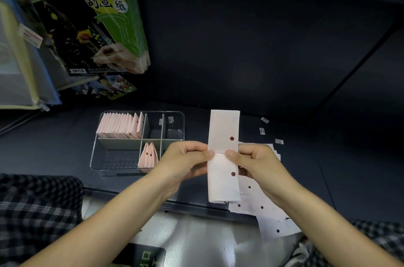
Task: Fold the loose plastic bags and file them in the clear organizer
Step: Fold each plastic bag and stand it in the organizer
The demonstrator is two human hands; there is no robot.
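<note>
Head view shows a long pale plastic bag strip (223,157), already folded narrow, held upright above the near edge of the dark table (262,65). The left hand (185,161) pinches its left edge at mid-length between thumb and curled fingers, and the right hand (253,161) pinches the right edge at the same height, thumb on the front face. Two round holes show along the strip's right side.

The step in hand looks like the crosswise fold. To do it well, I judge the thumbs should hold the crease line level, the top half should come down so the edges meet squarely and the two holes line up, and the fold should be pressed flat before going on, since thin plastic tends to spring open.

Just left of the hands sits the clear organizer (181,118). Its far left compartment holds a tight row of folded pink bags (119,127), and a middle near compartment holds a few more pink bags (148,155) standing on edge; the other compartments look free.

Beneath and to the right of the right hand lies a loose pile of flat bags (269,218), partly overhanging the table edge, which could slide off. Small labels (262,131) lie scattered beyond. A green box (91,15) stands far left, well apart. Nothing blocks the way to the organizer.
</note>
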